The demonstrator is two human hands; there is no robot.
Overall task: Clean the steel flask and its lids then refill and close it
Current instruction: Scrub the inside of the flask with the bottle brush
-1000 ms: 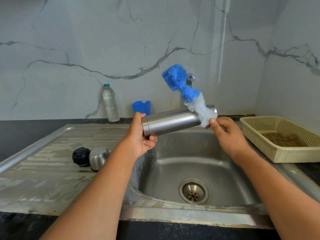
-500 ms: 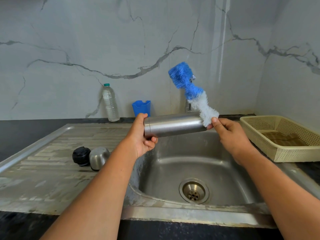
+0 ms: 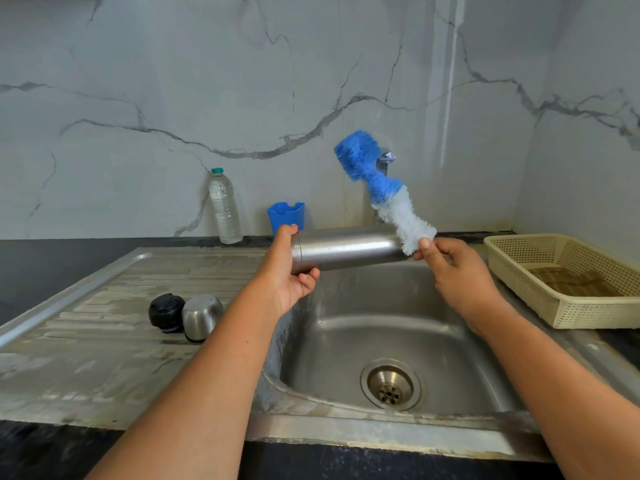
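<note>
1. Two hands are working in the air above the sink (image 3: 346, 344). The left hand (image 3: 290, 277) is wrapping its thumb and fingers round the base end of the steel flask (image 3: 346, 249), which is lying almost level over the basin.
2. The flask is showing as a smooth, brushed-metal cylinder with a thin seam line close to the left hand.
3. The right hand (image 3: 457, 271) is pinching the lower end of the bottle brush (image 3: 381, 188) just at the flask's right end. The handle is hiding inside the hand, and I cannot tell whether the bristles are touching the flask's mouth.
4. The brush is leaning up and to the left. Fluffy white bristles are sitting low, and dense blue ones are flaring into a broad tuft above, in front of the tap (image 3: 386, 157).
5. The round black lid (image 3: 166, 311) and the domed steel cap (image 3: 202, 315) are resting side by side, touching, on the ribbed, stained draining board (image 3: 86, 358).
6. A clear ridged plastic bottle (image 3: 225, 206) is standing upright against the veined wall, near a blue plastic holder (image 3: 286, 214).
7. A cream perforated basket (image 3: 519, 265) is sitting on the dark surface to the right of the sink.
</note>
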